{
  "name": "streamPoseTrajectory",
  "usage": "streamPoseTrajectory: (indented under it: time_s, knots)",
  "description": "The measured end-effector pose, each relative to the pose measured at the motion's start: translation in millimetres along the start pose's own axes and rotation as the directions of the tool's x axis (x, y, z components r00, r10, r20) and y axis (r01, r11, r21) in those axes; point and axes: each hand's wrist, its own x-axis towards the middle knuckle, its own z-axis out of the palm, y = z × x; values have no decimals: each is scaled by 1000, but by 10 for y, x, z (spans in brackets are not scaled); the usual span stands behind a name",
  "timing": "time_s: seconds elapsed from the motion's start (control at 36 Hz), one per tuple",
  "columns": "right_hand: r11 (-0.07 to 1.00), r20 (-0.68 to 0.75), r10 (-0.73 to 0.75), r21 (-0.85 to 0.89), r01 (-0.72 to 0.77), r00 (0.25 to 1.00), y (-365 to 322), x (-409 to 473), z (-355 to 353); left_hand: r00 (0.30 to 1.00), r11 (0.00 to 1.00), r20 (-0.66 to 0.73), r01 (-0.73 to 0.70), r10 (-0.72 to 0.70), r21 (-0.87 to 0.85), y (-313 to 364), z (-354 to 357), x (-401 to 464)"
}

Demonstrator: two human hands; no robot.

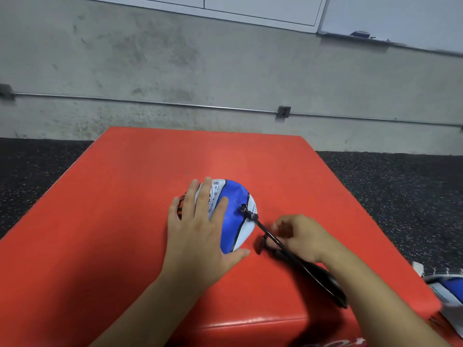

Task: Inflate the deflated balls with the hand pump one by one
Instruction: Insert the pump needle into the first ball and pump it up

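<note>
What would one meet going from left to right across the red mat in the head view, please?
Left hand → blue and white ball → pump nozzle → right hand → another ball off the mat's right edge.

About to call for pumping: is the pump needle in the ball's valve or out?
In, it appears: the black pump nozzle meets the blue and white ball at its dark valve, no gap visible. Depth cannot be told.

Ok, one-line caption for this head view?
Left hand steadies a blue-and-white ball on a red pad while right hand holds the pump hose.
</note>
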Motion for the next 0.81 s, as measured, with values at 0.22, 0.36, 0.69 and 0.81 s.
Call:
streamPoseTrajectory:
  time_s: [0.22, 0.36, 0.69, 0.81]
  knots:
    - [998, 94, -60, 6, 59, 994, -119, -16, 18, 995, 998, -102, 5, -12, -68, -41, -39, 48]
    - [952, -320, -111, 238, 193, 941, -141, 23, -141, 975, 999, -220, 27, -30, -18, -260, -50, 122]
    - [575, -732, -96, 512, 638, 674, -368, -179, -346, 970, 968, -221, 49, -105, -244, -826, -20, 139]
    - [619, -705, -70, 523, 585, 705, -369, -186, -270, 965, 957, -191, 129, -182, -261, -963, -48, 101]
